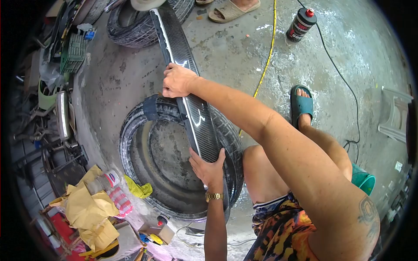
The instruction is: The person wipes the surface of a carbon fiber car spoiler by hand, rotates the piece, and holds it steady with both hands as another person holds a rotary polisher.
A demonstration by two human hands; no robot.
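1 long glossy black carbon-weave panel [205, 132] over round black rubber tyre [126, 145] on grey floor [235, 56]; right grip [179, 81] clenched on its mid-length edge, left grip [209, 172] grasping its near end.

A green crate [73, 55] sits at the upper left; crumpled brown paper [89, 211] lies beside a clear plastic bottle [97, 184], lower left; a white plastic chair [392, 131] stands far right.

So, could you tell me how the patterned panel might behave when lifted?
The panel looks stiff, without obvious sag along its length. It may be slippery, being glossy and reflective. Long and narrow, it could swing if lifted by one end.
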